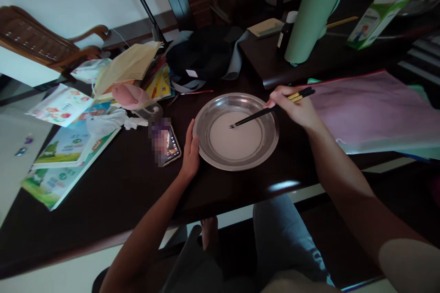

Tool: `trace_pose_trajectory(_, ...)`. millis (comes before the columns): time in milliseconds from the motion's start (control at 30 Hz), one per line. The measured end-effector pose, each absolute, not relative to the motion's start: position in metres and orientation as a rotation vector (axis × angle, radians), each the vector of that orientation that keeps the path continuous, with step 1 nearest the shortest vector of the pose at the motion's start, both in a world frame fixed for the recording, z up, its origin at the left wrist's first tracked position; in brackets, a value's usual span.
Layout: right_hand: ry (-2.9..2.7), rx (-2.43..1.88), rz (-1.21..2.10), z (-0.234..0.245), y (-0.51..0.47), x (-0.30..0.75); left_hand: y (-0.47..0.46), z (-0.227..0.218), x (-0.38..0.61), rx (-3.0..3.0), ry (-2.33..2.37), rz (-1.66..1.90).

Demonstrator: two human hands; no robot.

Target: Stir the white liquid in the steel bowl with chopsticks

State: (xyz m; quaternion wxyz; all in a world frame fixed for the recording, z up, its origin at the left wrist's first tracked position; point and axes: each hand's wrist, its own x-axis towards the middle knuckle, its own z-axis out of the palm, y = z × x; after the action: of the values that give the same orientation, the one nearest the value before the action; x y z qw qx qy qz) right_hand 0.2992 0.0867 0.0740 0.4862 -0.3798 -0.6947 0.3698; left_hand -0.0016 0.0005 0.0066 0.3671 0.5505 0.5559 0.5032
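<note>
A round, shallow metal dish [270,136] stands on the dark table, with a milky white liquid [235,142] in its bottom. My left hand [191,154] grips the dish's left edge, thumb and fingers against the rim. In my right hand [292,106], above the right rim, is a pair of black chopsticks [254,116] with gold bands near the top. They slant down to the left, and their tips are at the liquid near the dish's middle. Left of my left hand lies a phone [172,149] with its screen lit.
Booklets [63,146], tissues [106,121] and a pink object [129,96] lie to the left. A black bag [206,55] is behind the dish. A pink-covered folder [374,110] lies right. On a raised surface stand a green cylinder [316,13] and a dark bottle [284,39].
</note>
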Motion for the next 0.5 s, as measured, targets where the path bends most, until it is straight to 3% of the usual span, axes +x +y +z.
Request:
trace_pose_trajectory(267, -1.827, -0.848, 1.058, 0.0769, 0.0809, 0.2960, 0.0001, 0.0083, -0.0013, 1.400, 1.438, 1.298)
trace_pose_trajectory(500, -1.609, -0.882, 0.932, 0.0746, 0.0872, 0.3030, 0.0004, 0.0065, -0.0012, 1.398, 1.429, 1.302)
